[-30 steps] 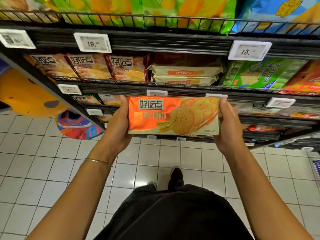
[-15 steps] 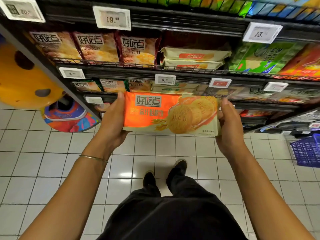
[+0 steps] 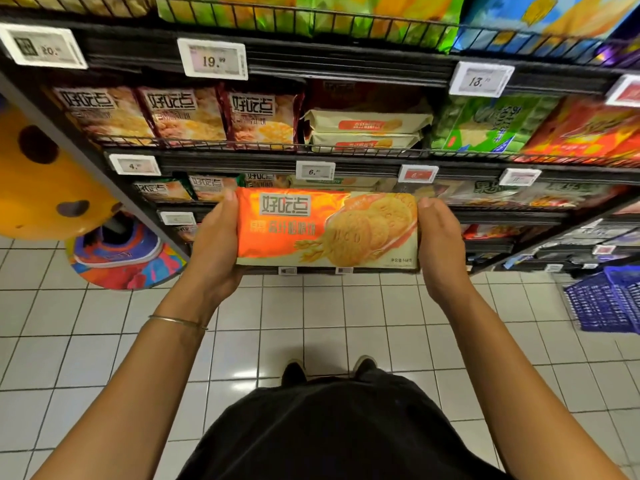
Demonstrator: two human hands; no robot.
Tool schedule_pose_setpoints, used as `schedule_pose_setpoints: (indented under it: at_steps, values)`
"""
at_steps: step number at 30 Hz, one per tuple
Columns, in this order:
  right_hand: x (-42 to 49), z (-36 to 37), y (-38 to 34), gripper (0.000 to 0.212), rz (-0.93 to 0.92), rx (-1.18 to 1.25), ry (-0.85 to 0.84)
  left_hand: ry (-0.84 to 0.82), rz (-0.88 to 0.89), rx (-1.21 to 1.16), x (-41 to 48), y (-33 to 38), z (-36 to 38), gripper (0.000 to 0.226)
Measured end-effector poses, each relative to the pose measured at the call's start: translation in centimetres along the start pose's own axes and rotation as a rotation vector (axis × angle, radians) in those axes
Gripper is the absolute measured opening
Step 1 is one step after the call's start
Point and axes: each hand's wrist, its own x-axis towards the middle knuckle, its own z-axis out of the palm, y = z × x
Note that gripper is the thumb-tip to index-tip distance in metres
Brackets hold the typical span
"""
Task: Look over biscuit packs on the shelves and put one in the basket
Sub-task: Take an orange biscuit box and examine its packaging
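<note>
Head view: you have the long orange-and-cream foil biscuit pack [image 3: 327, 230] held level in front of the black wire-fronted shelves [image 3: 346, 157], printed face up toward you. Your left hand [image 3: 216, 247] is closed around its left end, thumb on top and fingers hidden beneath; your right hand [image 3: 440, 251] clamps the right end the same way. The pack's long axis runs left to right, across your body, with a hand at each short end.

What the next move turns on is the blue plastic mesh basket [image 3: 609, 303]. It sits on the white tiled floor [image 3: 104, 341] low and well off to your right, cut by the frame edge, so only part of its rim and wall shows. Your right hand is clearly the nearer one, so I judge the pack should travel rightward and down, probably carried by the right hand alone once the left lets go.

The room looks fair: bare tile lies between your feet and the basket. Mind the lower shelf edges jutting out just above and beside it. How open its mouth is cannot be told from here. On your left, the orange rounded display [image 3: 41, 188] stands near but out of the path.
</note>
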Motion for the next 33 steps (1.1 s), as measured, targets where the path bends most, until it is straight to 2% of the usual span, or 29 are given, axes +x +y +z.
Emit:
schedule_pose_setpoints:
  at_steps: [6,14,18,23,27,33]
  values:
    - [0.3,-1.3,1.4,0.039,-0.044,-0.126,0.085,-0.015,0.067,0.023,-0.1,0.0,1.0,0.045]
    - [0.9,-1.6,1.4,0.032,0.124,0.091,0.236,-0.023,0.193,0.072,-0.8,-0.4,2.4,0.04]
    - [0.5,-1.2,1.4,0.033,0.108,0.12,0.228,-0.031,0.228,0.065,-0.5,-0.4,2.0,0.037]
    - [-0.1,-1.0,1.7,0.019,0.001,0.013,0.173,-0.07,0.206,0.026,-0.2,-0.2,1.1,0.036]
    - [-0.4,-1.2,1.6,0.019,0.026,0.108,0.124,-0.123,0.145,0.008,0.0,0.0,0.5,0.04]
    - [-0.5,-1.2,1.2,0.022,0.03,0.138,0.017,-0.19,-0.043,0.052,0.4,0.8,-0.7,0.02]
